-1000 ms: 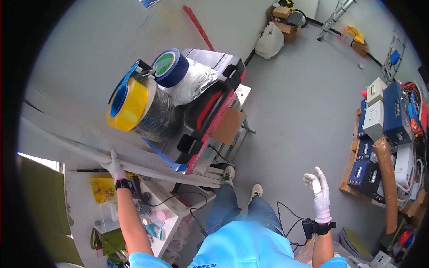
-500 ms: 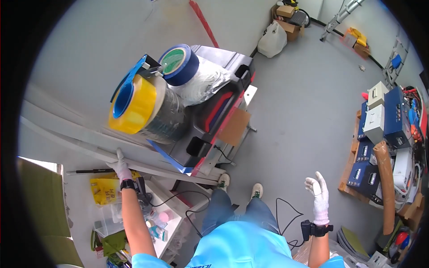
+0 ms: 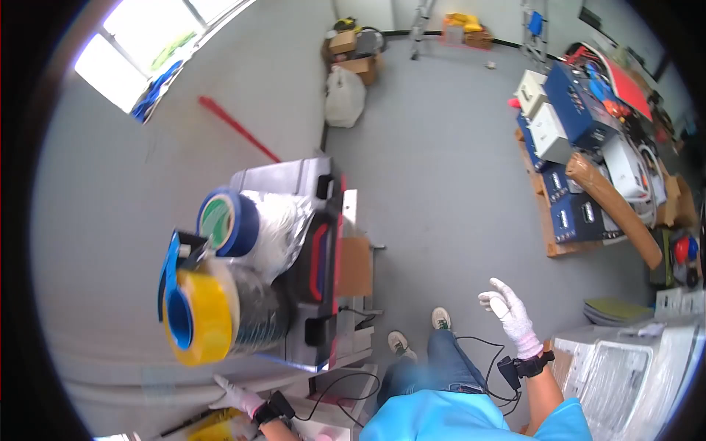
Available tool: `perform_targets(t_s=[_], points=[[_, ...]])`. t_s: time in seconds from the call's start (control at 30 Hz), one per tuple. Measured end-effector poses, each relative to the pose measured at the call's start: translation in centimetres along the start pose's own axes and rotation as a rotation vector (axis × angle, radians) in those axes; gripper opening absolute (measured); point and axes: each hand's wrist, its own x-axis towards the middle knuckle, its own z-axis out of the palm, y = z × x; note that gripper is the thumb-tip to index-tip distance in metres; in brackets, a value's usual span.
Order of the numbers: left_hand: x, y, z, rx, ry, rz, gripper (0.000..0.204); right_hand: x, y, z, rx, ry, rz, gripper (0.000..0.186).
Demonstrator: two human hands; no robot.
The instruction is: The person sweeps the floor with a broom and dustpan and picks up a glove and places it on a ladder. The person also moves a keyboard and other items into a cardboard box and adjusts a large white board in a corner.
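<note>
White-gloved left hand (image 3: 239,398) near grey-black rectangular plastic case (image 3: 302,275); round yellow tape roll (image 3: 215,314) near blue tape roll (image 3: 248,224); white-gloved right hand (image 3: 512,316) half-curled.

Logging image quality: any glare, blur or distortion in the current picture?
Head view: window overexposed nearly to white; head view: highlights glint off the shiny wrapped roll; head view: a bluish haze veils part of the jeans; head view: fisheye bowing, with black corners.

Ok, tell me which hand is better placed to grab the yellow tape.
Likely the left hand: it looks nearer the yellow tape. The right hand is out over the floor, right of the case.
</note>
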Motion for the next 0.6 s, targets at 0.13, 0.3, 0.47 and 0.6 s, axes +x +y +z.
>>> perform_targets(t_s=[0.13, 0.3, 0.47, 0.6], points=[[-1.5, 0.5, 1.0, 0.323, 0.132, 0.045, 0.097, 0.4, 0.3, -3.2, -0.053, 0.037, 0.002, 0.052], [3.4, -4.2, 0.2, 0.498, 0.331, 0.212, 0.088, 3.0, 0.2, -9.4, -0.023, 0.128, 0.087, 0.049], [-4.4, -7.4, 2.6, 0.621, 0.401, 0.31, 0.08, 8.2, 0.5, -20.1, -0.055, 0.239, 0.058, 0.047], [-13.6, -6.7, 4.4, 0.707, 0.204, 0.261, 0.073, 12.8, -0.4, -24.9, -0.019, 0.315, 0.079, 0.043]])
